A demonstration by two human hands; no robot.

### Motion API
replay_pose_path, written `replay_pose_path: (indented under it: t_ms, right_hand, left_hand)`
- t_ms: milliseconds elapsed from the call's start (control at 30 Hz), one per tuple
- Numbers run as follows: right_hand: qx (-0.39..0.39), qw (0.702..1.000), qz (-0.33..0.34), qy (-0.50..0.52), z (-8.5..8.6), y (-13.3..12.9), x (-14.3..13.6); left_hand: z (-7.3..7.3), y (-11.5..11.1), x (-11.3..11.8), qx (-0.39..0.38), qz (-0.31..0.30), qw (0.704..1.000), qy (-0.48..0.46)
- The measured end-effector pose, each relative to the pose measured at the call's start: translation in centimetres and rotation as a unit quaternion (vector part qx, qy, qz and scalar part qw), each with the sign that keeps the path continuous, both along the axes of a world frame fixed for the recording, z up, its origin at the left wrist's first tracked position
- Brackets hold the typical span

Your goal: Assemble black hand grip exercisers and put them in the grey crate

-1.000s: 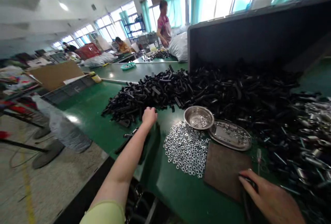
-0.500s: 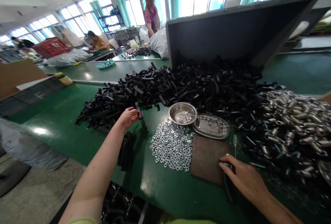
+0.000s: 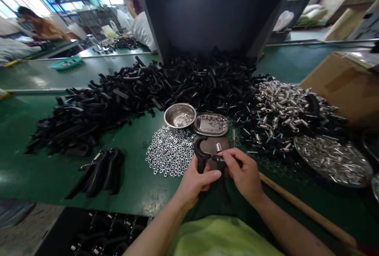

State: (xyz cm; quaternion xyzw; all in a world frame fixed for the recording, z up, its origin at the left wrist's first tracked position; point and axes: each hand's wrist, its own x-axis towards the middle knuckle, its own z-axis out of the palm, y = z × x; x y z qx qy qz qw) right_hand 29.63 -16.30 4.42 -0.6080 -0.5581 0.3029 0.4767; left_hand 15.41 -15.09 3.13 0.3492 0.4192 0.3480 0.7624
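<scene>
Fingers wrapped round a black hooked part (image 3: 201,151), my left hand (image 3: 194,181) holds it upright over the near side of the brown square plate (image 3: 211,143). Close beside it on the right, my right hand (image 3: 244,171) pinches a second black part (image 3: 219,161) with small pale lettering. A silver spring (image 3: 218,147) stands at the top of that second part. The two black parts are very near each other; whether they touch is unclear. Left of the hands lies a spread of silver nuts (image 3: 170,151).
Behind are a steel bowl (image 3: 180,115), an oval tray (image 3: 211,124), a heap of black parts (image 3: 177,82) and a grey bin (image 3: 216,19). Springs (image 3: 284,102) and a wooden stick (image 3: 308,208) lie right. Several black parts (image 3: 102,173) lie left. People work behind.
The view has turned right. My left hand has come from the black heap to the plate, now with a hooked part. My right hand has lifted its black part beside it.
</scene>
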Motion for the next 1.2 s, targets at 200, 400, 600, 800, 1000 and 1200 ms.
replay_pose_path:
  t_ms: [200,400,600,800,1000,1200]
  right_hand:
    - [0.065,0.994,0.012,-0.089,-0.5,-0.5,0.1]
    - [0.092,0.977,0.146,-0.122,-0.1,0.2,1.7]
    - [0.025,0.985,0.112,-0.131,-0.3,0.0,3.0]
    - [-0.215,0.938,0.268,0.044,-0.9,1.8,2.1]
    - [-0.154,0.963,0.179,-0.133,-0.3,1.7,0.1]
    - [-0.156,0.922,0.229,-0.270,0.2,0.7,-0.3]
  left_hand:
    - [0.5,-0.9,0.5,0.143,0.021,0.984,0.102]
    - [-0.2,0.1,0.4,0.036,-0.034,0.997,0.056]
    - [0.6,1.2,-0.5,0.074,0.003,0.995,0.062]
    - [0.9,0.9,-1.3,0.218,-0.045,0.961,0.162]
    - [-1.1,-0.7,-0.7,0.181,0.012,0.975,0.126]
    - [-2.3,-1.0,-1.7,0.288,-0.004,0.933,0.217]
